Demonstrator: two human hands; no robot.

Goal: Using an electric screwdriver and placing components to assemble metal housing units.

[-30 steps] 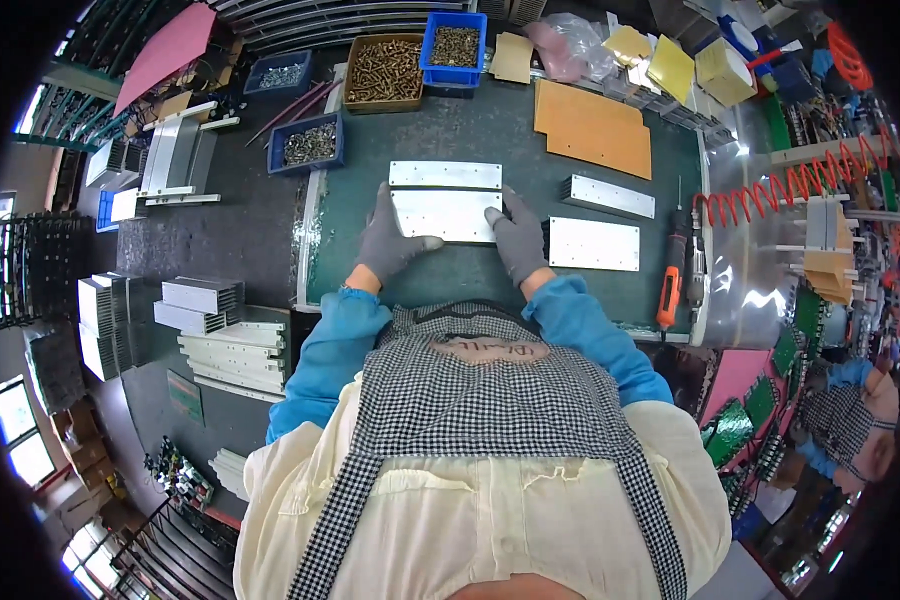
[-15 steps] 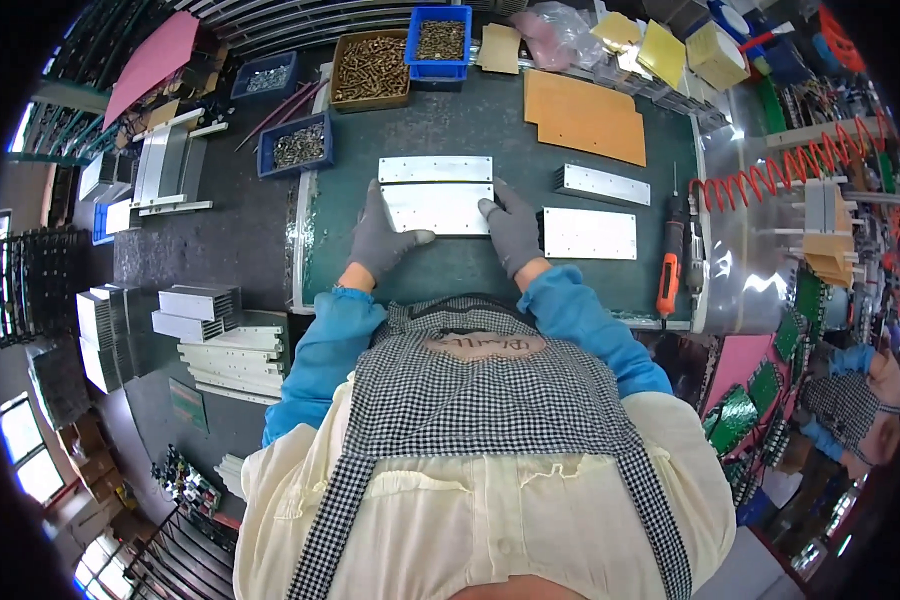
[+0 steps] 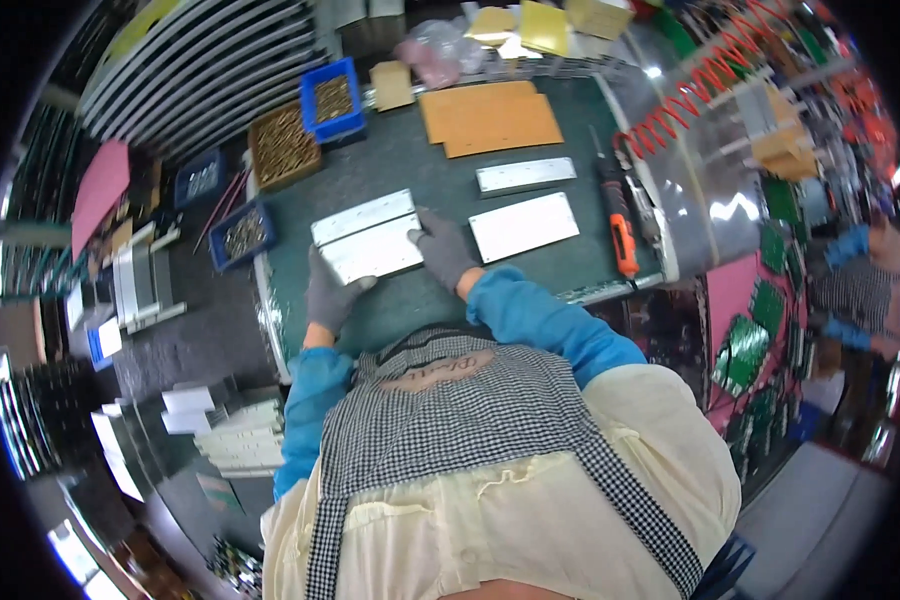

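Observation:
Two silver metal pieces with small holes lie side by side on the green work surface: a wider metal block (image 3: 378,251) nearer me and a narrower metal strip (image 3: 363,216) along its far edge. My left hand (image 3: 334,297), in a grey glove, grips the wider block at its left end, thumb along the near edge. At its right end my right hand (image 3: 444,253), gloved too, holds it with the thumb on top. Some fingers of both hands are hidden. To the right lie a flat silver piece (image 3: 524,227) and a narrow silver block (image 3: 526,176).
An orange-black power screwdriver (image 3: 621,235) lies at the right, near a coiled red hose (image 3: 660,118). Orange-brown cardboard (image 3: 493,118) lies at the back. Screws fill a brown box (image 3: 284,147), a blue bin (image 3: 333,99) and another blue bin (image 3: 242,235) at the left.
The head view has turned, so the bench appears tilted and shifted left. Both hands stay on the ends of the wider metal block, with the narrow strip still beside it.

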